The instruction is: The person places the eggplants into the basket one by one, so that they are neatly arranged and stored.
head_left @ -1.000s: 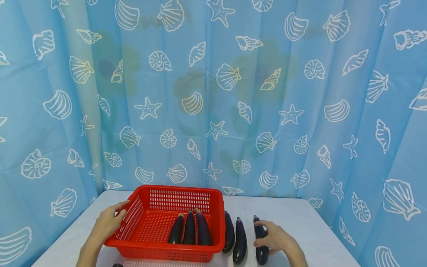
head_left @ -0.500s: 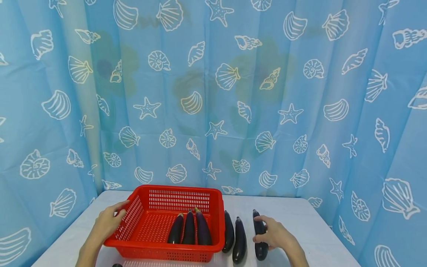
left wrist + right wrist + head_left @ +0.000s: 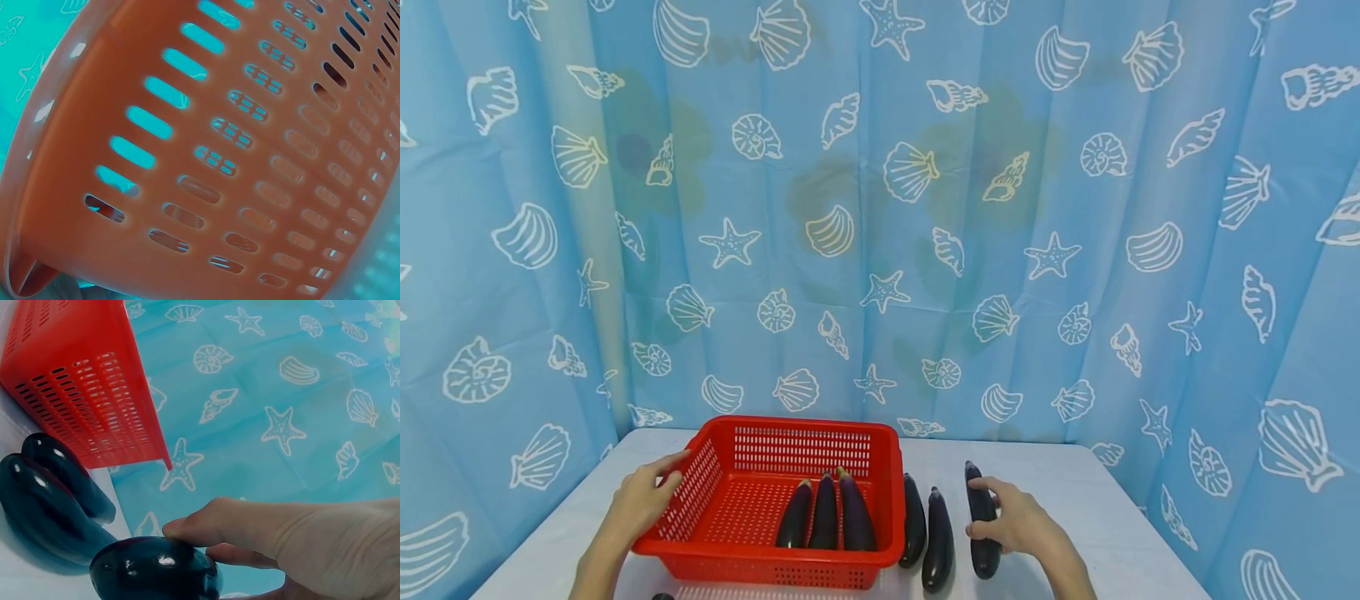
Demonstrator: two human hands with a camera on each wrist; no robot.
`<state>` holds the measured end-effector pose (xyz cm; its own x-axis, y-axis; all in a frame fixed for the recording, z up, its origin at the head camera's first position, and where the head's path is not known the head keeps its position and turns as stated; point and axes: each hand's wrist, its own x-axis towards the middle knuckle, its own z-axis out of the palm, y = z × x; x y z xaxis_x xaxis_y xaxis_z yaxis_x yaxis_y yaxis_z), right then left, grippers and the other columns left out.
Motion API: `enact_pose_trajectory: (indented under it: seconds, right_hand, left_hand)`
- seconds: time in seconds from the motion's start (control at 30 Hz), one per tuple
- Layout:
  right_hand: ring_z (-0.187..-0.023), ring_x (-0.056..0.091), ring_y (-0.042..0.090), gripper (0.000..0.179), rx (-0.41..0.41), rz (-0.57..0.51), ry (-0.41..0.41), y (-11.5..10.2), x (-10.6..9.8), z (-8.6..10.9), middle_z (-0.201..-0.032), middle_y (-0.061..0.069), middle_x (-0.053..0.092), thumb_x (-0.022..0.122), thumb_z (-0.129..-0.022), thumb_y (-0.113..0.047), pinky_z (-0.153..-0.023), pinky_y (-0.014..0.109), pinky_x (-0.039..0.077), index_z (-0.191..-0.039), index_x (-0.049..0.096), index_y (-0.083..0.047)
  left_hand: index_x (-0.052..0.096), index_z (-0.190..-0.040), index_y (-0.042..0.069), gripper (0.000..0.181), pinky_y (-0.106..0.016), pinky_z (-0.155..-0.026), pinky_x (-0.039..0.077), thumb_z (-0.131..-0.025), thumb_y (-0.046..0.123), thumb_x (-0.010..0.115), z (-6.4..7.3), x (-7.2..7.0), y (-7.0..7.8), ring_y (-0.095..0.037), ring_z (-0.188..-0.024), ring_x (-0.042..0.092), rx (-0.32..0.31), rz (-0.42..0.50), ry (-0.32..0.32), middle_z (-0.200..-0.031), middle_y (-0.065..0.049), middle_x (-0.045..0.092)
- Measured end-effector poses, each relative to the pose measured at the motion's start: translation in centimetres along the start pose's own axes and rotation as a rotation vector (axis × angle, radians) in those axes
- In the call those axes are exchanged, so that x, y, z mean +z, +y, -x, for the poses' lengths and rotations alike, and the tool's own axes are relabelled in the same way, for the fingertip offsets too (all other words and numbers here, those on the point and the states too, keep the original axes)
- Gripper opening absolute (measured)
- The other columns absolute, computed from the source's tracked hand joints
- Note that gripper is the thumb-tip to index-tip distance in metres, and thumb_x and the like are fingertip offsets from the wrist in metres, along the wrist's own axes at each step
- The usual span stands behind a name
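In the head view my right hand (image 3: 1018, 521) grips a dark purple eggplant (image 3: 981, 508), thumb on its near side and fingers curled round it. The right wrist view shows the rounded end of this eggplant (image 3: 153, 572) with thumb and fingers along it. My left hand (image 3: 640, 500) holds the left rim of a red perforated plastic basket (image 3: 767, 552), fingertips right at the rim. The left wrist view is filled by the basket's slotted side wall (image 3: 144, 250); that hand is hidden there. Three eggplants (image 3: 825, 517) lie side by side in the basket's right half.
Two more eggplants (image 3: 938, 542) lie on the white table (image 3: 1060, 475) between the basket and my right hand. A dark rounded tip (image 3: 662, 597) shows at the bottom edge, before the basket. A blue shell-patterned curtain (image 3: 880, 250) closes off the back and sides.
The eggplant in my right hand has shifted slightly away from me and a little left, its stem end higher in view. My left hand and the basket have stayed put.
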<state>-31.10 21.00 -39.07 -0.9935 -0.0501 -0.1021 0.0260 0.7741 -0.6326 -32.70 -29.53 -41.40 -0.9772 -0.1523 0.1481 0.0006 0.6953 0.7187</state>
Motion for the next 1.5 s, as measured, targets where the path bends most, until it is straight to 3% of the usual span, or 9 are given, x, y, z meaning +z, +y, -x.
enact_pose_trajectory:
  seconds: [0.2, 0.6, 1.07, 1.5]
  right_hand:
    - [-0.080, 0.069, 0.024, 0.067, -0.027, -0.017, 0.028, -0.5, -0.1, 0.4, -0.123, 0.032, 0.058, 0.081, -0.076, -0.021, -0.065, 0.041, 0.062, -0.136, 0.054, -0.009]
    - [-0.093, 0.068, 0.031, 0.065, -0.050, 0.044, 0.092, -1.6, -0.3, 0.9, -0.125, 0.030, 0.060, 0.081, -0.076, -0.028, -0.080, 0.051, 0.059, -0.135, 0.056, -0.013]
    - [-0.082, 0.072, 0.026, 0.064, -0.137, -0.121, 0.158, -2.8, 0.6, 1.2, -0.124, 0.031, 0.062, 0.082, -0.077, -0.024, -0.064, 0.041, 0.062, -0.135, 0.057, -0.012]
    - [-0.089, 0.071, 0.028, 0.063, -0.162, -0.141, 0.176, -4.5, 1.9, 1.1, -0.130, 0.029, 0.059, 0.080, -0.079, -0.023, -0.063, 0.039, 0.062, -0.137, 0.056, -0.015]
  left_hand:
    - [0.043, -0.146, 0.003, 0.050, -0.038, -0.061, 0.062, -0.098, 0.016, 0.050, -0.1, 0.0, -0.1, -0.021, -0.079, 0.070, 0.001, -0.004, -0.002, -0.135, -0.035, 0.051]
    - [0.042, -0.147, 0.003, 0.050, -0.036, -0.059, 0.062, -0.098, 0.017, 0.049, 0.0, 0.0, 0.0, -0.018, -0.073, 0.068, -0.009, 0.004, -0.007, -0.134, -0.035, 0.051]
    - [0.043, -0.146, 0.003, 0.050, -0.036, -0.059, 0.062, -0.098, 0.016, 0.049, 0.1, 0.0, 0.1, -0.017, -0.072, 0.068, -0.001, 0.000, -0.003, -0.134, -0.035, 0.052]
    - [0.043, -0.146, 0.002, 0.050, -0.037, -0.059, 0.062, -0.098, 0.016, 0.050, 0.0, 0.0, 0.2, -0.019, -0.075, 0.069, -0.004, -0.003, 0.000, -0.133, -0.035, 0.052]
